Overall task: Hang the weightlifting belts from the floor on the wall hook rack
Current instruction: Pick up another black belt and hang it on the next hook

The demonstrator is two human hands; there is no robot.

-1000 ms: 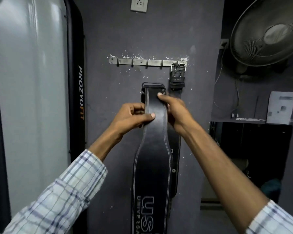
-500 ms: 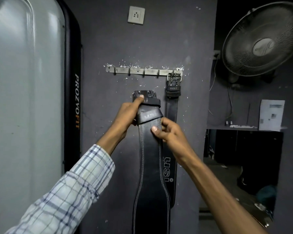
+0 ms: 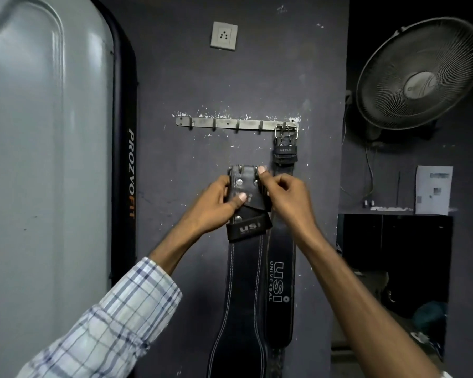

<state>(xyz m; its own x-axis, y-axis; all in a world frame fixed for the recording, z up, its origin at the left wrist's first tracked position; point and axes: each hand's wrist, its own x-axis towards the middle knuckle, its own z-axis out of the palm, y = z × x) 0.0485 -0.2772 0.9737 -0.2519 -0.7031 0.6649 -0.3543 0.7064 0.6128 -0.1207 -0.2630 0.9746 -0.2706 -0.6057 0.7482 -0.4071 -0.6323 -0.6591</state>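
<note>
The belt (image 3: 243,282) is held flat against the wall (image 3: 191,165) with its long axis vertical. The buckle end (image 3: 243,177) is uppermost, and the broad strap is let fall straight down below both hands and out of the bottom of the view.

The buckle end is gripped from both sides. The left hand (image 3: 213,208) is clamped on its left edge with the thumb pressed across the front. The right hand (image 3: 287,197) is closed on its right edge, with the forefinger tip raised at the upper corner. Neither hand is free, and both are equally near.

The hook rack (image 3: 224,124) is found directly above the hands, apart from the buckle end, with bare wall between. Its nearest free hook (image 3: 260,127) is set straight above the right forefinger tip, a little right of the buckle's middle. The rightmost hook is taken by a second belt (image 3: 280,282), which hangs just behind the right hand.

A straight lift with a slight shift rightward is judged to be called for. Whether the buckle frame is turned open toward the hook cannot be told.
</note>
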